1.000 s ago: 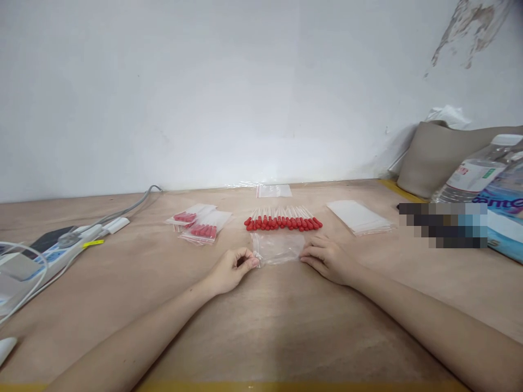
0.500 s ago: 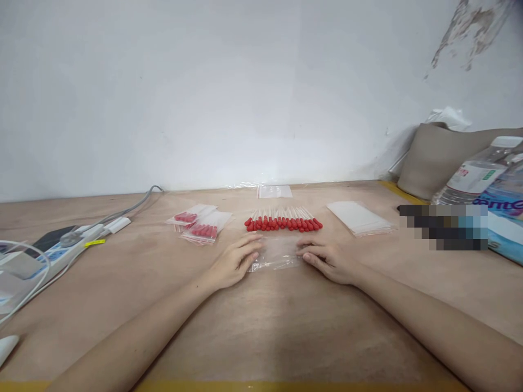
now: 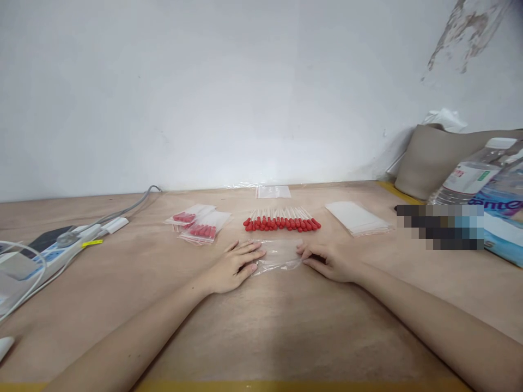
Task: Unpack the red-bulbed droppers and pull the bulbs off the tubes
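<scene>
A clear plastic bag [image 3: 280,257] lies flat on the table between my hands. My left hand [image 3: 236,267] rests palm down at its left side, with fingers spread and their tips on the bag's edge. On the other side, my right hand [image 3: 332,262] has its thumb and fingers closed on the bag's right edge. Just beyond the bag is a row of thin pale sticks with red bulb-like tips [image 3: 281,222], tips toward me. Small bags with red-tipped pieces inside [image 3: 203,226] lie overlapping to the left. A stack of flat bags [image 3: 357,218] lies to the right.
Another flat bag [image 3: 273,191] lies near the wall. A power strip [image 3: 53,258] with cables and plugs is at the left. At the right are a grey-brown bin [image 3: 420,160], a clear bottle [image 3: 469,177], a blue package [image 3: 504,237] and a blurred-out patch.
My left hand has shifted slightly toward me and its fingers have spread flatter on the bag's edge. My right hand stays at the right edge, its fingers drawn in a little.
</scene>
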{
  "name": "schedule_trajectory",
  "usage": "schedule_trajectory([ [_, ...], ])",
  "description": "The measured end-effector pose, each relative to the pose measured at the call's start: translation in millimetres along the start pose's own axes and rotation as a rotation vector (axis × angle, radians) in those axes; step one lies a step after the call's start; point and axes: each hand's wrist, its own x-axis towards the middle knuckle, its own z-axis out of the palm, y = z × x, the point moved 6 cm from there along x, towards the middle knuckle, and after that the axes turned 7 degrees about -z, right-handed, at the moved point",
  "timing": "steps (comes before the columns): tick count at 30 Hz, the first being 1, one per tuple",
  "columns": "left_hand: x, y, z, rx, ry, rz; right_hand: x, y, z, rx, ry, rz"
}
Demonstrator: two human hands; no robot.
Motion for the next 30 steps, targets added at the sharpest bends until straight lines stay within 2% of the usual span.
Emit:
schedule_trajectory([
  [3, -0.6, 0.2, 0.0, 0.005, 0.002, -0.007, 3.2, -7.4, -1.7, 0.004, -0.030, 0.007],
  [8, -0.9, -2.7, -0.2, 0.016, -0.008, -0.008, 4.3, -15.8, -1.8, 0.066, -0.164, 0.048],
  [12, -2.4, -2.9, 1.0, 0.015, -0.030, 0.015, 7.6, -13.3, -8.4, -0.106, 0.017, 0.132],
  [15, -3.5, 1.5, 1.2, -0.001, -0.017, 0.028, 15.0, -22.2, 4.6, -0.251, -0.010, 0.018],
  [17, -2.9, 3.0, -3.9, -0.034, 0.048, 0.029, 19.3, -26.3, 17.7, -0.265, -0.039, -0.050],
  [19, -1.8, -3.4, -15.8, -0.039, 0.180, -0.011, 21.4, -28.1, 27.6, -0.296, -0.031, -0.085],
  [22, -3.2, -33.0, -40.5, 0.083, 0.404, -0.178, 21.4, -32.5, 28.4, -0.400, 0.000, -0.118],
  [24, -7.0, -58.4, -54.4, 0.200, 0.485, -0.291, 20.6, -37.1, 7.9, -0.473, 0.114, -0.114],
  [25, -9.4, -70.5, -59.5, 0.246, 0.505, -0.335, 19.6, -38.2, -10.6, -0.510, 0.220, -0.082],
  [28, -14.7, -99.4, -62.6, 0.304, 0.443, -0.440, 11.9, -33.6, -75.5, -0.720, 0.507, 0.064],
  [30, -16.5, -109.3, -58.3, 0.289, 0.369, -0.486, 2.0, -18.4, -111.1, -0.910, 0.616, 0.227],
])
